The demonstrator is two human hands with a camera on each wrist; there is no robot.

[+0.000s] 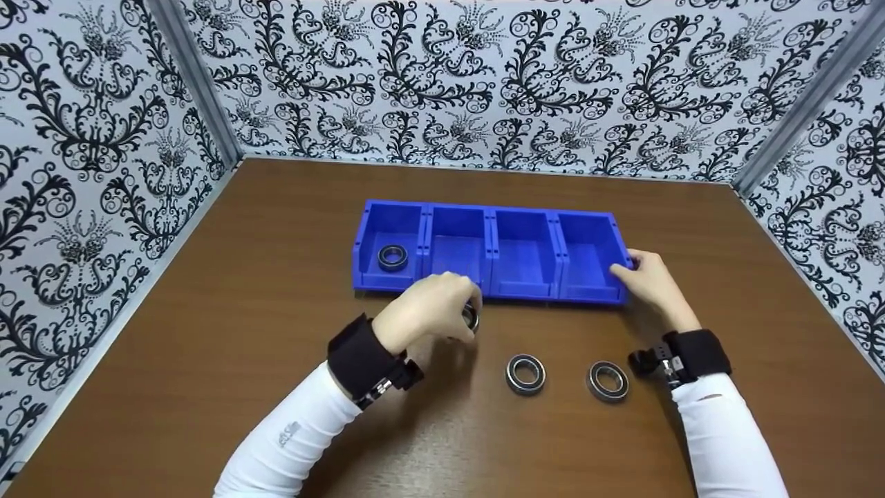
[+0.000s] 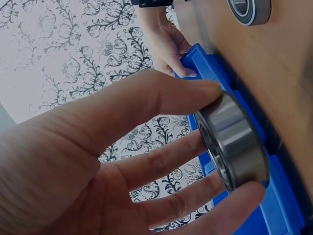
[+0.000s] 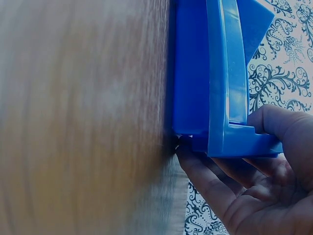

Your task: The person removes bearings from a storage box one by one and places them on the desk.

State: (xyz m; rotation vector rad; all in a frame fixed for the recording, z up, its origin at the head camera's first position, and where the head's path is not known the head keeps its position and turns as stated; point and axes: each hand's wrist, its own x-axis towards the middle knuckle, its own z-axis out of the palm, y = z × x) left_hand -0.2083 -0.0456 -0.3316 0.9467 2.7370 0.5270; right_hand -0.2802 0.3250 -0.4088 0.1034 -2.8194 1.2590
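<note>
My left hand (image 1: 435, 308) pinches a ball bearing (image 2: 237, 142) between thumb and fingers, in front of the second compartment of a blue bin (image 1: 525, 290). The left wrist view shows the bearing's shiny outer ring, with the thumb on one edge and fingers on the other. At the bin's right end, my right hand (image 1: 648, 280) grips the side wall, thumb over the inside and fingers outside and beneath. Another bearing (image 1: 393, 257) lies in the leftmost compartment. The other three compartments hold nothing visible.
Two more bearings lie flat on the brown table (image 1: 276, 228), one near the middle (image 1: 525, 374) and one farther right (image 1: 608, 381), close to the right wrist's camera (image 1: 646, 362). Patterned wall panels (image 1: 484, 76) enclose the back and sides.
</note>
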